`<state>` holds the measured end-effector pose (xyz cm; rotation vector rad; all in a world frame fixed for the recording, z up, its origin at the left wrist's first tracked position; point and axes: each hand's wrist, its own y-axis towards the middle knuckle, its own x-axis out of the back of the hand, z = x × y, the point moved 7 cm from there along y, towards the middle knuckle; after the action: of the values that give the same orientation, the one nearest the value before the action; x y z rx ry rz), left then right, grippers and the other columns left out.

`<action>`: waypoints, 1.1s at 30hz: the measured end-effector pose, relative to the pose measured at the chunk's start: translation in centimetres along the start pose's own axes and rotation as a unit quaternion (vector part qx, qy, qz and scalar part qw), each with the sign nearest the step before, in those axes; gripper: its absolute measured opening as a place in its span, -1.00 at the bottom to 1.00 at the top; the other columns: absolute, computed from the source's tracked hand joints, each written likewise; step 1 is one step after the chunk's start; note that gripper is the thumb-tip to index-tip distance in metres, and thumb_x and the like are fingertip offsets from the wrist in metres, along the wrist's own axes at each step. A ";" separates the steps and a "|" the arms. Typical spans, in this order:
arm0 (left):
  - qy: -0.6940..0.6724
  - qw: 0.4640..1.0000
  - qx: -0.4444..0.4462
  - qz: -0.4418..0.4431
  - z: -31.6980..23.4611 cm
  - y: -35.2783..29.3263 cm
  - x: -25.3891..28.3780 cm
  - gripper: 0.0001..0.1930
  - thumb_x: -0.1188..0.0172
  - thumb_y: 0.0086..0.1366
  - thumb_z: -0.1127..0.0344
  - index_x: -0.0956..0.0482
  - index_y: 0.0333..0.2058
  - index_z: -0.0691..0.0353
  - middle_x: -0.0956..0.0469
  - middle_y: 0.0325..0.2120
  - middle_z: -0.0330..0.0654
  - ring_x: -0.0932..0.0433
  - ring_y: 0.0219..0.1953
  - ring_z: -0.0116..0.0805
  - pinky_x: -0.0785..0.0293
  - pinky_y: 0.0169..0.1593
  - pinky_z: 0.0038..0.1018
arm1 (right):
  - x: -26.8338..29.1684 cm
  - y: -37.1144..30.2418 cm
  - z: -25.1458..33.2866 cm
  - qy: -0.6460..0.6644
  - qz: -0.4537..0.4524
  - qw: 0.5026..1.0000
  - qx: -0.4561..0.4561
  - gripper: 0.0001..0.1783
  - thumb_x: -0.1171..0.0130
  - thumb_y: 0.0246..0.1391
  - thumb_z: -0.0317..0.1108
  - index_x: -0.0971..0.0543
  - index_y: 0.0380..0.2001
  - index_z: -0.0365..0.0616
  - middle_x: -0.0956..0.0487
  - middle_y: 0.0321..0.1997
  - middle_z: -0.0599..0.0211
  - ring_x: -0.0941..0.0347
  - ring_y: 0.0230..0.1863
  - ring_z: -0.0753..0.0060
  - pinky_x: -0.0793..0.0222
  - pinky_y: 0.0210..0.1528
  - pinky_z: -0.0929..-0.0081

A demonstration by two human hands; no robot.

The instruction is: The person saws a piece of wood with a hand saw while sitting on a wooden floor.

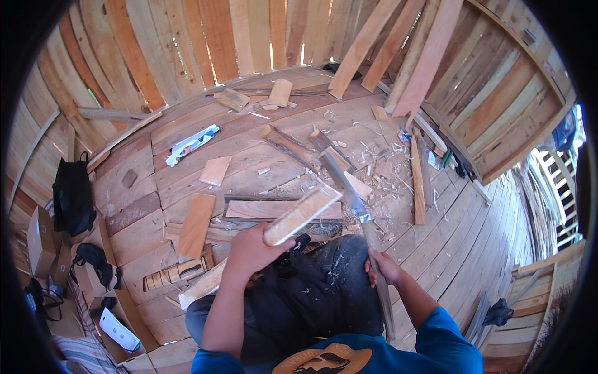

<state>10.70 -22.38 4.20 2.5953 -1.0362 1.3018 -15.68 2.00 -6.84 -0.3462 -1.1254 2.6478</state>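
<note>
My left hand (252, 250) grips a short, thick length of pale wood (303, 215), which slants up and away over my lap. In my right hand (385, 268), by my right knee, is a long-handled knife (346, 189). Its grey blade points away from me, and the wooden handle (387, 311) runs back toward my right side. A shiny band wraps the joint of blade and handle. The blade passes close by the far end of the pale wood; whether they touch I cannot tell. Another pale strip (205, 285) shows beyond my left forearm, by my left leg.
Shavings (389, 174) and offcuts litter the plank floor ahead, around a rough log piece (288, 145) and a reddish board (255, 209). Flat boards (197, 225) lie left. Open cardboard boxes (128, 315) and a black bag (73, 193) stand far left. Planks (430, 56) lean at back right.
</note>
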 end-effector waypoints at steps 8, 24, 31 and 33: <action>0.187 0.971 -0.074 0.129 -7.3 -3.7 -7.3 -0.17 -0.17 -0.02 -0.45 -0.54 -0.09 0.27 -0.63 -0.35 0.11 -0.64 -0.23 0.03 -0.53 -0.10 -0.17 | 0.6 -0.6 -1.2 0.125 0.030 0.991 0.035 -0.22 0.54 0.27 0.37 -0.40 -0.38 -0.13 -0.26 -0.77 0.38 -0.20 -0.79 0.41 -0.27 -0.69 0.38; 0.177 0.976 0.030 0.125 -7.6 -7.2 -11.3 -0.23 -0.20 0.01 -0.37 -0.49 -0.13 0.31 -0.64 -0.38 0.06 -0.64 -0.25 0.00 -0.53 -0.16 -0.16 | 1.5 -0.1 -1.8 0.247 0.133 0.959 0.043 -0.45 0.23 0.28 0.26 -0.34 -0.43 -0.01 -0.20 -0.76 0.49 -0.11 -0.80 0.55 -0.07 -0.74 0.55; 0.146 0.985 0.032 0.083 -5.5 -6.9 -10.5 -0.48 -0.32 0.00 -0.03 -0.46 -0.19 0.24 -0.63 -0.39 0.05 -0.63 -0.26 0.01 -0.52 -0.18 -0.16 | 2.3 -0.1 -2.3 0.225 0.142 0.960 0.087 -0.60 0.12 0.29 0.07 -0.34 -0.42 -0.02 -0.23 -0.74 0.48 -0.10 -0.81 0.57 -0.04 -0.74 0.57; 0.134 0.988 0.001 0.073 -6.4 -7.3 -9.7 -0.50 -0.32 -0.03 0.07 -0.45 -0.18 0.24 -0.62 -0.40 0.06 -0.62 -0.26 0.03 -0.52 -0.19 -0.15 | 2.3 0.2 -2.4 0.234 0.146 0.957 0.089 -0.60 0.12 0.29 0.06 -0.34 -0.42 -0.03 -0.24 -0.74 0.47 -0.09 -0.82 0.57 -0.03 -0.75 0.57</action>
<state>6.57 -9.34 2.91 2.2955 -1.1900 1.6294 -17.12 4.18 -8.84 -1.1058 -0.7233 2.6613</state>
